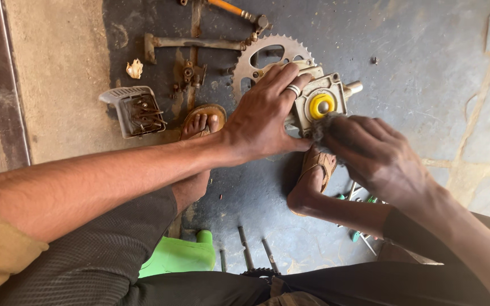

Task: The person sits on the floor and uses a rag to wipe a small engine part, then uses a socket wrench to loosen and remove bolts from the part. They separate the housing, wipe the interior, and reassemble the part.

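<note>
Both hands on the gearbox, low over the floor.
Left hand (265,116) clamps the beige gearbox housing (319,102) from the side; right hand (372,153) pinches a grey rag (320,128) against its yellow cap (320,105), sprocket (267,59) just behind.

Soft even daylight, faint shadows, sharp centre, wide-angle stretching at edges

We have one view, worn on the head, looking steeply down and close onto our knees, feet and the oil-stained dark concrete floor (415,51).
</note>
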